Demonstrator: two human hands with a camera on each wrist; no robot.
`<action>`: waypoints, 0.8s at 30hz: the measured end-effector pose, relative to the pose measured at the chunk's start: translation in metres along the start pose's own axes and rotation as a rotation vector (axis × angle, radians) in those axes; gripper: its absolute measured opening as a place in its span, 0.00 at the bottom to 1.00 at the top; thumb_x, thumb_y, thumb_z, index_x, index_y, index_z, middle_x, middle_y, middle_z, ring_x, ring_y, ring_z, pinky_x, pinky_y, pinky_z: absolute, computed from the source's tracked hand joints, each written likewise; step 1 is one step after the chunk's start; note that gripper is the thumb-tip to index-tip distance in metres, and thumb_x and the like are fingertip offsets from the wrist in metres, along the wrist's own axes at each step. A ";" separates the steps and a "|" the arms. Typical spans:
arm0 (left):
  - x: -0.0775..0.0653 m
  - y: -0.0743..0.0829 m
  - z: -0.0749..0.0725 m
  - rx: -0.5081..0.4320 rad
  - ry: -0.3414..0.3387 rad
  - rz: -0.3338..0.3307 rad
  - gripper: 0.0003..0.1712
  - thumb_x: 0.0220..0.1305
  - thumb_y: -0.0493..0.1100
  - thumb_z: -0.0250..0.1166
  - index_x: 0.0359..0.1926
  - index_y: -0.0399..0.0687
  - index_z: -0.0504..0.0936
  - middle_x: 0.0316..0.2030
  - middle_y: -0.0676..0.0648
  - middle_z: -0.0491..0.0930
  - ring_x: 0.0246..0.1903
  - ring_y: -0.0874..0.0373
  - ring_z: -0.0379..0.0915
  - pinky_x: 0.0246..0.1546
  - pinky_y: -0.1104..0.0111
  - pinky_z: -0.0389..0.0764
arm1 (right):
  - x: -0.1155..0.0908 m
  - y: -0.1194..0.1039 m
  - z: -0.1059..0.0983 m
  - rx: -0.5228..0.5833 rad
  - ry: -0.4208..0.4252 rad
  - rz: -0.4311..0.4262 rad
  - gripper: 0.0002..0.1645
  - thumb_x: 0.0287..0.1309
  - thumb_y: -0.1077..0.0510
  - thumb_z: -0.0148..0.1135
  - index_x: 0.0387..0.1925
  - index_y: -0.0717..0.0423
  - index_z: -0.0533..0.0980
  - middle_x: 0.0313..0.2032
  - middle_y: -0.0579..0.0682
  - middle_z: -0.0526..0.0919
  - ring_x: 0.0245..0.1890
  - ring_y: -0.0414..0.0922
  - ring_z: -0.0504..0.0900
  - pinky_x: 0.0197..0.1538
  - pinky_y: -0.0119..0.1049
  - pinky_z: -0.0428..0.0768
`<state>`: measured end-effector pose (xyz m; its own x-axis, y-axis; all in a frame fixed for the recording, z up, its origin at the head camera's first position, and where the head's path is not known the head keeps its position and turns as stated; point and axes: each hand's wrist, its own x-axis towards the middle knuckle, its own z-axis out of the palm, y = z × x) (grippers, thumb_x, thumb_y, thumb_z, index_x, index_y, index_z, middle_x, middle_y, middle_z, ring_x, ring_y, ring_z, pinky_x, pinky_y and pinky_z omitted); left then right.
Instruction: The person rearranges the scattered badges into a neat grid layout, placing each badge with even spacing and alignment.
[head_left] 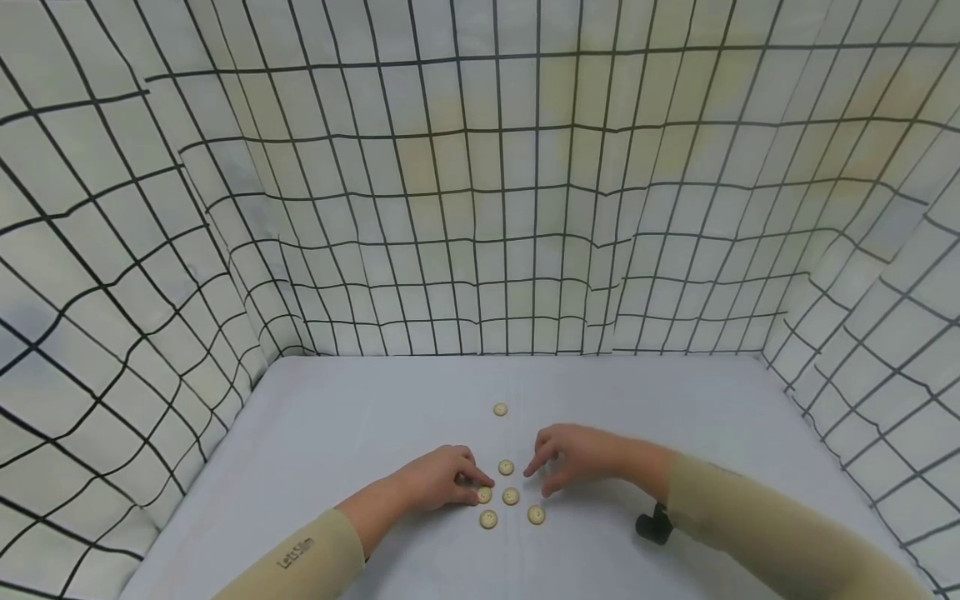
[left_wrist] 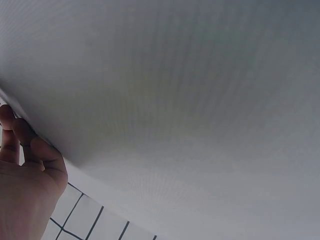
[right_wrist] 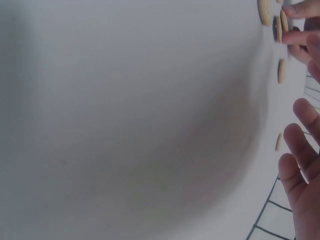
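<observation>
Several round beige cookies lie on the white table, seen in the head view. My left hand [head_left: 442, 477] pinches one cookie [head_left: 484, 495] between thumb and index finger. Right beside that are a nearer cookie [head_left: 489, 519] and one to its right [head_left: 511, 496]. My right hand [head_left: 573, 454] hovers with spread, slightly bent fingers, nothing between them. Its fingertips are nearest a cookie [head_left: 506, 467] on their left and another cookie [head_left: 536, 515] below. In the right wrist view the right fingers [right_wrist: 300, 142] are apart, and the left fingers straddle a cookie [right_wrist: 284, 21] at top right.
One more cookie [head_left: 500, 409] lies farther back on the table [head_left: 360, 408]. White walls with a black grid [head_left: 517, 208] rise behind and on both sides. A small black device [head_left: 655, 525] hangs under the right sleeve.
</observation>
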<state>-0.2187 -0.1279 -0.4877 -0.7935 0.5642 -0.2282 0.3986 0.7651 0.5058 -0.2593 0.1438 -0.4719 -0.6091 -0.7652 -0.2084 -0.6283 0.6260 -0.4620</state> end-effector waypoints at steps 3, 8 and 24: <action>0.000 0.000 -0.001 -0.005 0.002 0.008 0.16 0.52 0.52 0.68 0.44 0.70 0.83 0.34 0.63 0.72 0.32 0.66 0.65 0.34 0.73 0.68 | -0.005 -0.002 0.002 0.003 -0.009 -0.038 0.19 0.42 0.40 0.70 0.41 0.26 0.80 0.36 0.34 0.76 0.39 0.36 0.72 0.43 0.30 0.71; -0.001 0.000 -0.001 0.000 0.002 0.013 0.16 0.52 0.52 0.68 0.45 0.70 0.83 0.34 0.63 0.72 0.32 0.67 0.64 0.34 0.74 0.68 | -0.008 -0.006 0.006 -0.008 -0.022 -0.087 0.19 0.43 0.39 0.69 0.42 0.28 0.80 0.37 0.34 0.75 0.39 0.34 0.72 0.45 0.29 0.71; 0.002 -0.004 0.002 -0.003 0.013 0.002 0.16 0.51 0.53 0.69 0.43 0.72 0.83 0.33 0.64 0.71 0.32 0.67 0.64 0.34 0.74 0.68 | -0.007 -0.004 0.021 -0.081 -0.024 -0.185 0.17 0.43 0.38 0.68 0.40 0.26 0.80 0.34 0.30 0.72 0.35 0.31 0.68 0.40 0.25 0.68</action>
<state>-0.2206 -0.1292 -0.4917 -0.7988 0.5614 -0.2160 0.3987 0.7630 0.5087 -0.2427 0.1434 -0.4871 -0.4692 -0.8708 -0.1471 -0.7655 0.4841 -0.4239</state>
